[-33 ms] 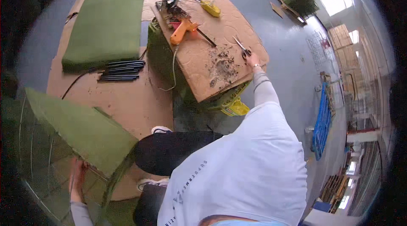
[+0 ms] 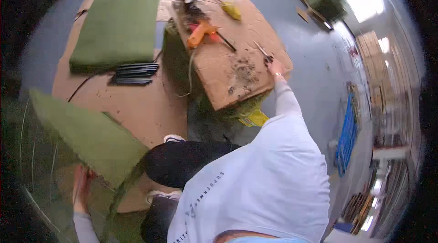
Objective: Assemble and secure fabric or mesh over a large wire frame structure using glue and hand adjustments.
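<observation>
On the cardboard-topped work surface [image 2: 205, 83], at its right edge, my right hand [image 2: 275, 67] is closed round the handles of a pair of scissors [image 2: 263, 52]. The blades point away, toward the far left. At the lower left my left hand [image 2: 82, 186], somewhat blurred, grips the near edge of a green foam-like sheet [image 2: 91, 135] that lies tilted beside my knee. Some of its fingers are hidden at that edge. An orange glue gun [image 2: 202, 34] rests on the cardboard with a black stick [image 2: 226, 42] at its rear end. Dark scraps [image 2: 244, 72] are scattered near the scissors.
A long green slab [image 2: 116, 24] lies on floor cardboard [image 2: 127, 106] at the far left, beside a bundle of black sticks [image 2: 134, 74]. The gun's cord [image 2: 190, 72] hangs off the work surface. A yellow object [image 2: 231, 10] lies at its back. A blue cart [image 2: 346, 135] stands right.
The whole view has shifted slightly to the right and blurred. Both hands keep their places on the scissors and the green sheet.
</observation>
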The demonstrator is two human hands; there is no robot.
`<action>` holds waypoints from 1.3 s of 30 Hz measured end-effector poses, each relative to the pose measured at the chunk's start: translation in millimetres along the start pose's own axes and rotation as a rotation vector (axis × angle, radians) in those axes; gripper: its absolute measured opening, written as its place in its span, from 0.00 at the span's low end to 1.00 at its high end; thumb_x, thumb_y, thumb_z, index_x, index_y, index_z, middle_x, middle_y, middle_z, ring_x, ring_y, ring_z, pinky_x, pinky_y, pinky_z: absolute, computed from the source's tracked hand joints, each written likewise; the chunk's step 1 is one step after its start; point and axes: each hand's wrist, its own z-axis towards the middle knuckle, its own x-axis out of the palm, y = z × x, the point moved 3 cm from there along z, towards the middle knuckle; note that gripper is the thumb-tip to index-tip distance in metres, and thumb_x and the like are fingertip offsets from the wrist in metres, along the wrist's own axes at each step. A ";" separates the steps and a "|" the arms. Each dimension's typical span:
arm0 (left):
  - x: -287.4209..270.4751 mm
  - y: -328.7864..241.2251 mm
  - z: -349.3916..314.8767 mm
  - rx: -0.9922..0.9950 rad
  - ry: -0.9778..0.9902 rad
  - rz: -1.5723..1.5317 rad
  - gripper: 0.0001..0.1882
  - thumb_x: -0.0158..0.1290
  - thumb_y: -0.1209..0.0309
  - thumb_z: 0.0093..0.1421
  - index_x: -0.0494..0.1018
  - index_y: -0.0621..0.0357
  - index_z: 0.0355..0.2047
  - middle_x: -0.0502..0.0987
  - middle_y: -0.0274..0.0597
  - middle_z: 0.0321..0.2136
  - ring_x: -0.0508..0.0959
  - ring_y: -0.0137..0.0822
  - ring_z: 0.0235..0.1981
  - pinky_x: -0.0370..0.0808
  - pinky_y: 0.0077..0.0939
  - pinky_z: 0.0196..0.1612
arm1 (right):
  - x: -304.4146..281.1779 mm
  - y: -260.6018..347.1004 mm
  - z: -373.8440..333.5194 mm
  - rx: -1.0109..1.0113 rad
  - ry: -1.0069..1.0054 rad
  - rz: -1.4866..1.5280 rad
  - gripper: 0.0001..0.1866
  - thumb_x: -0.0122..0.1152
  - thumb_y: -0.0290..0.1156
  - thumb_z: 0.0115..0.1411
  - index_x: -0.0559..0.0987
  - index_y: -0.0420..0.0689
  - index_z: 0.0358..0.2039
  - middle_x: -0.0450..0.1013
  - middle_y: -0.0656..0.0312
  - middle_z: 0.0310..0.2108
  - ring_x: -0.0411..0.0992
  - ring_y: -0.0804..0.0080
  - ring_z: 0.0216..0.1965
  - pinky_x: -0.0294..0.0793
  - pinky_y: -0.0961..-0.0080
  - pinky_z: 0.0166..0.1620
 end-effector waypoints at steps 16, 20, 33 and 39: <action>44.4 -42.8 0.8 0.398 0.204 0.351 0.14 0.46 0.64 0.63 0.75 0.62 0.35 0.74 0.37 0.19 0.73 0.26 0.19 0.69 0.24 0.22 | -4.8 -0.6 78.4 -0.340 0.402 -0.277 0.25 0.47 0.52 0.55 0.79 0.45 0.39 0.76 0.51 0.36 0.73 0.54 0.41 0.70 0.61 0.44; 63.8 -28.2 6.2 0.428 0.231 0.385 0.15 0.48 0.63 0.60 0.76 0.63 0.33 0.74 0.34 0.19 0.72 0.25 0.20 0.69 0.23 0.24 | -4.4 5.7 46.3 -0.286 0.512 -0.475 0.24 0.51 0.51 0.53 0.79 0.42 0.35 0.76 0.52 0.32 0.73 0.56 0.35 0.71 0.64 0.42; 115.8 -39.3 -36.2 0.910 0.036 0.540 0.10 0.51 0.68 0.54 0.75 0.64 0.30 0.77 0.48 0.24 0.77 0.37 0.27 0.73 0.34 0.30 | 10.8 -35.1 56.9 0.249 0.764 0.433 0.08 0.55 0.35 0.53 0.75 0.45 0.28 0.70 0.61 0.21 0.70 0.65 0.21 0.69 0.74 0.23; 167.6 -17.9 -69.0 1.140 0.287 0.366 0.11 0.49 0.77 0.52 0.77 0.60 0.36 0.79 0.47 0.34 0.78 0.41 0.36 0.73 0.35 0.40 | -9.8 -66.8 82.1 0.542 1.006 0.739 0.05 0.56 0.32 0.54 0.73 0.47 0.25 0.65 0.65 0.16 0.64 0.70 0.15 0.68 0.78 0.18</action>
